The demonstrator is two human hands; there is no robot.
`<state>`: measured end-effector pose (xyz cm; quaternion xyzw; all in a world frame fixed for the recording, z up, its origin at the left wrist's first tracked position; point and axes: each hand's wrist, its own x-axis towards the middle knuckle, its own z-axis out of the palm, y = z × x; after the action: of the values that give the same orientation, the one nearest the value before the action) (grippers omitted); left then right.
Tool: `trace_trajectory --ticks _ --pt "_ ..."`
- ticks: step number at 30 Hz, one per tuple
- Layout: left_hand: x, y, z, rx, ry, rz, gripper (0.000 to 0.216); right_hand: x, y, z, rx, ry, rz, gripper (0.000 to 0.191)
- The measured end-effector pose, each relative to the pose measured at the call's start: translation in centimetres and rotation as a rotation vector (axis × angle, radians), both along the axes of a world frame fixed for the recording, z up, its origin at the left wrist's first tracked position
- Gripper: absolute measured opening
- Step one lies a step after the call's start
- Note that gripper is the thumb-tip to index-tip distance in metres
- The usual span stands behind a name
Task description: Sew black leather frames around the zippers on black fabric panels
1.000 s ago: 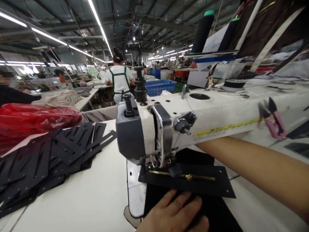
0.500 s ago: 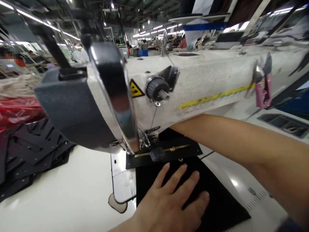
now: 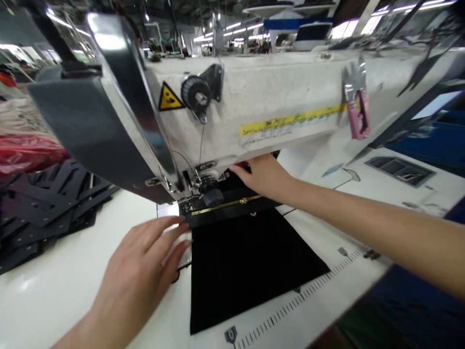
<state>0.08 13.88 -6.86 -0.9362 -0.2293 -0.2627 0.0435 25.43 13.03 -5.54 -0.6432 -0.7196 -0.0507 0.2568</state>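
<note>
A black fabric piece [image 3: 250, 261] lies under the head of a sewing machine [image 3: 283, 92]. Across its far part runs a gold metal zipper [image 3: 221, 206] on a black strip, passing by the presser foot [image 3: 212, 196]. My left hand [image 3: 141, 266] is beside the fabric's left edge, its fingers bent and apart, the tips at the strip's left end. Behind the needle area, under the machine's arm, my right hand [image 3: 267, 177] has its fingers closed at the far edge of the black fabric. Some of its fingers are hidden.
Dark flat pieces with small holes [image 3: 47, 213] are heaped at the left, near red plastic [image 3: 29, 152]. Pink-handled thread snips [image 3: 358, 109] hang on the machine's arm. A printed ruler scale [image 3: 283, 308] runs along the table's front edge.
My left hand has gone from lying flat on the fabric to its left edge. My right hand has come into sight behind the needle area. The whole view has shifted, showing more table in front.
</note>
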Motion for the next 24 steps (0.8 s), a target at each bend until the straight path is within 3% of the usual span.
trace_trajectory --ticks 4,6,8,12,17,24 --pt "-0.2 1.9 -0.9 0.106 0.081 -0.104 0.018 -2.7 -5.7 -1.0 0.084 -0.01 0.318 0.018" --pt "0.1 2.0 -1.0 0.133 0.098 -0.093 0.02 -4.1 -7.4 -1.7 0.074 -0.053 0.425 0.02" --pt "0.5 1.8 -0.6 0.112 0.082 0.005 0.021 -5.1 -7.6 -2.1 0.035 -0.091 0.417 0.021" --pt "0.9 1.8 0.3 -0.05 0.025 0.172 0.019 -6.4 -4.9 -1.9 -0.06 -0.131 0.29 0.018" --pt "0.7 1.7 0.1 -0.071 0.008 0.13 0.016 -7.2 -3.0 -1.8 -0.108 -0.18 0.27 0.019" --pt "0.6 1.0 -0.9 -0.026 0.037 0.037 0.015 -7.0 -4.1 -2.6 0.075 -0.183 0.4 0.015"
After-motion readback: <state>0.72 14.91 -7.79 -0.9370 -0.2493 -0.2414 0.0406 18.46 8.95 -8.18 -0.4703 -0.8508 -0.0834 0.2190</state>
